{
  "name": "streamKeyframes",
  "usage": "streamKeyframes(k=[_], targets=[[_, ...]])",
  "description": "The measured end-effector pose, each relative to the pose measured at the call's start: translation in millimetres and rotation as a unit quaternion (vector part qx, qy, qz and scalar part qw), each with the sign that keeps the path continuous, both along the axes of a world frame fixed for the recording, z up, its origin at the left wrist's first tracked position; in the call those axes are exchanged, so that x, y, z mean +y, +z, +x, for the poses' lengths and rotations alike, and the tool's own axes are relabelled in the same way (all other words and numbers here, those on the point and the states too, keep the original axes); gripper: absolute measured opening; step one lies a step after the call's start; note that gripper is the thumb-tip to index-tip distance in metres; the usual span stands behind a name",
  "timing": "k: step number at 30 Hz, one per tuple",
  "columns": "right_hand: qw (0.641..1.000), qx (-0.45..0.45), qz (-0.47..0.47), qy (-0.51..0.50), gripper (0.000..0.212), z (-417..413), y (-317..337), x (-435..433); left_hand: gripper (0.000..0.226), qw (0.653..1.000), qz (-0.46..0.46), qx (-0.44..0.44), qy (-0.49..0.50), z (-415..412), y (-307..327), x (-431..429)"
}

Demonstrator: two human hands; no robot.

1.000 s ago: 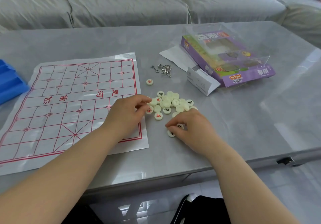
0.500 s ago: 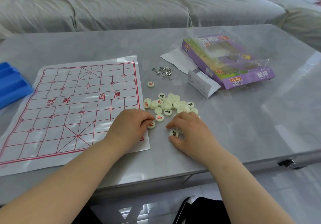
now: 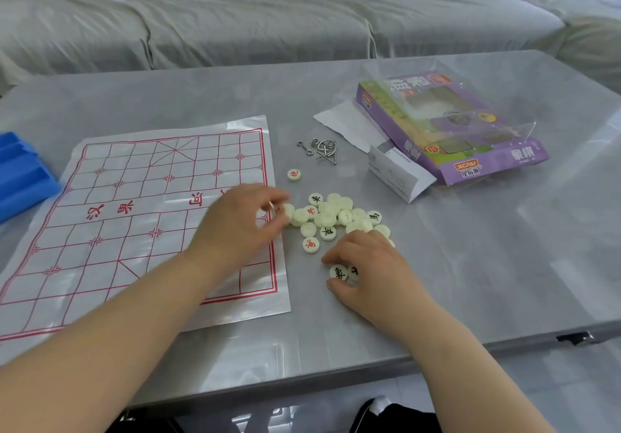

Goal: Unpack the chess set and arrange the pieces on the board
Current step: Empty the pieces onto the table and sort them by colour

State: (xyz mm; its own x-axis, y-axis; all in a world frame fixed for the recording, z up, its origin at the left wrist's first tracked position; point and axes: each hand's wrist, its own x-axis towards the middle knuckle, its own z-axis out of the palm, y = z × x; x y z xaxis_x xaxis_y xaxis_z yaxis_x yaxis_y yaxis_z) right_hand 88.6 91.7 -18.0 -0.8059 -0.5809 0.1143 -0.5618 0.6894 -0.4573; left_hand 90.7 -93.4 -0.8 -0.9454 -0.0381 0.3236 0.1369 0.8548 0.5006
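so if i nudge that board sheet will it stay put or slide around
Probably slides: the board sheet looks like thin glossy film on a smooth table, with no pieces weighing it down. Likely floppy if lifted by an edge, given its rippled highlights.

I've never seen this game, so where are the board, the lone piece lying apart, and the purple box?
board [image 3: 111,231]: head view, bare grid left of centre.
lone piece [image 3: 294,175]: head view, its marked top face.
purple box [image 3: 470,167]: head view, its near labelled side.

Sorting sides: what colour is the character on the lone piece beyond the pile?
Red; the lone piece shows best in the head view.
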Motion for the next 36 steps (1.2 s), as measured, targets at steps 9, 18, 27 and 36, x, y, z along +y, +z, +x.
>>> streamKeyframes(k=[9,18,27,36], targets=[[0.990,-0.077,-0.115,-0.037,0.020,-10.3,6.6,9.3,0.030,0.996,0.019,-0.067,0.055,-82.9,-17.6,-11.7],[0.974,-0.138,-0.145,-0.109,0.039,-9.8,12.5,36.8,0.038,0.993,-0.057,-0.094,0.042,-76.0,-29.0,-14.1],[0.968,-0.094,-0.175,-0.153,0.030,-14.7,8.8,34.3,0.042,0.990,-0.087,-0.106,0.030,-56.7,-27.6,-22.9],[0.962,-0.067,-0.166,-0.207,0.017,-21.2,-1.9,32.9,0.041,0.978,-0.179,-0.098,-0.036,-62.1,-24.2,-18.9]])
